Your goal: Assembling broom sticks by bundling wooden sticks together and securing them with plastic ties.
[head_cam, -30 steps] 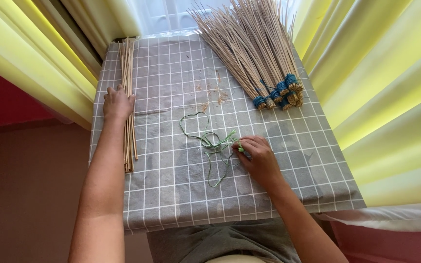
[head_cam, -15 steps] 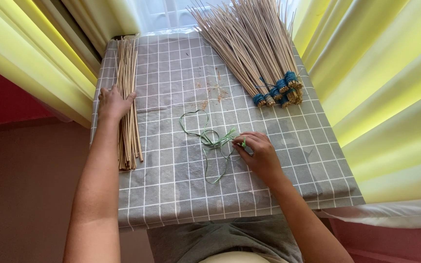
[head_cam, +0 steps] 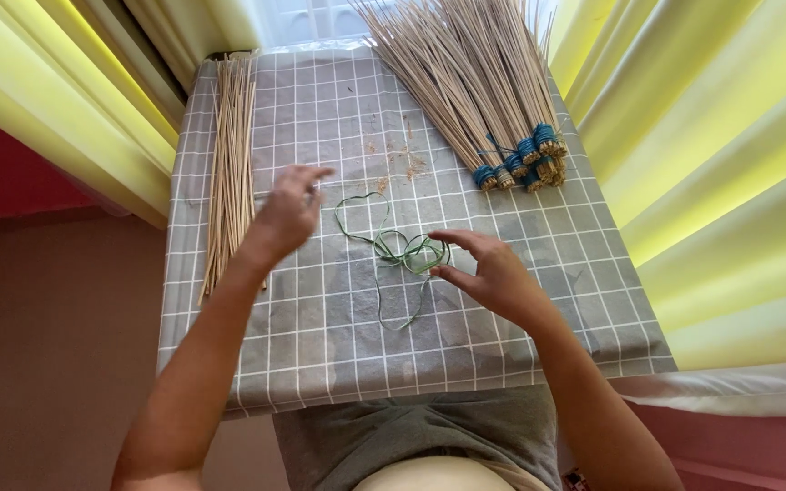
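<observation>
My left hand point(head_cam: 288, 214) hovers over the grey checked tablecloth point(head_cam: 320, 345), just right of a loose row of thin pale sticks point(head_cam: 232, 155). It seems to pinch one thin stick that pokes out to its left. A tangled green string point(head_cam: 393, 250) lies in the middle of the table. To the string's right, my right hand point(head_cam: 493, 273) has its fingers spread and holds nothing, with the fingertips close to the string.
Several stick bundles point(head_cam: 466, 91), tied at their ends with blue bands point(head_cam: 516, 168), fan out at the back right. Yellow curtains point(head_cam: 711, 164) hang on both sides of the table. Small crumbs lie near the centre back.
My left hand has left the loose sticks and moved right toward the string. My right hand has opened and drawn slightly back from the string.
</observation>
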